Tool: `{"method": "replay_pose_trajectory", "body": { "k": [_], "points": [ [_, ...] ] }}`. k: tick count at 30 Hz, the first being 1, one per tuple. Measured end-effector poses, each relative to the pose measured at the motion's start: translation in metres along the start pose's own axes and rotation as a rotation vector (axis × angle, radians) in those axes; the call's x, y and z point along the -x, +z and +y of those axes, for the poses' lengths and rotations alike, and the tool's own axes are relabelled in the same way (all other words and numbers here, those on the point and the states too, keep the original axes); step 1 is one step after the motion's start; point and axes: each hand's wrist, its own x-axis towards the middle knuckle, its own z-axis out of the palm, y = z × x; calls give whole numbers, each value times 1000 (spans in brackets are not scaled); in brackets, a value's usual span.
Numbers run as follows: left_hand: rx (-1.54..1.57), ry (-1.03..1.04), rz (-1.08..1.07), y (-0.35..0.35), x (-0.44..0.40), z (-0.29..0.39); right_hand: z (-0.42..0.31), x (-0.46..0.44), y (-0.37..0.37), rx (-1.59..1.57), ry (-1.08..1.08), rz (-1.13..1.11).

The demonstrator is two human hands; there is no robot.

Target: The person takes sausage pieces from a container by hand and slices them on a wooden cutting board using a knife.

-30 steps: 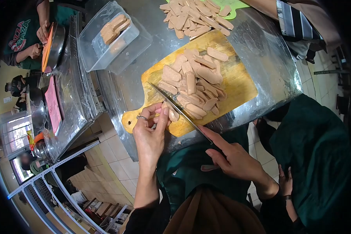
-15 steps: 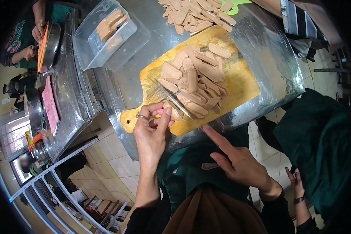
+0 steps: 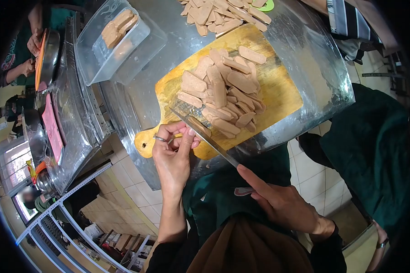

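In my right hand (image 3: 282, 202) is a knife (image 3: 216, 148), its handle hidden by the fingers and the index finger stretched along the blade's near end. The blade points up and left, across a piece of brown sausage (image 3: 199, 127). My left hand (image 3: 173, 152), with a ring on one finger, pinches that piece at the cutting board's lower left edge. Slices of the same brown sausage (image 3: 219, 88) lie heaped on the yellow wooden cutting board (image 3: 282, 86), just beyond the blade.
A clear plastic tub (image 3: 89, 61) with larger brown chunks (image 3: 118, 28) stands at the upper left. More slices (image 3: 209, 13) are piled at the table's far side, beside something green (image 3: 265, 5). A person in dark green (image 3: 373, 150) is close on the right; another works left.
The knife has moved left onto the near side of the slices, and its blade now crosses the piece in my left hand. The view has shifted slightly.
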Motion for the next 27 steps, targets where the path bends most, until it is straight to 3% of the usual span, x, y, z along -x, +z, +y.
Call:
{"method": "replay_pose_trajectory", "body": {
  "k": [6,24,27],
  "points": [
    [23,10,18,1,1,0,6,-2,7,-58,-125,103],
    [-2,-47,28,3,-1,3,-5,-33,-4,-149,126,-115],
    [-25,-64,41,4,0,3,2,-29,0,-208,37,-44]
  ]
}}
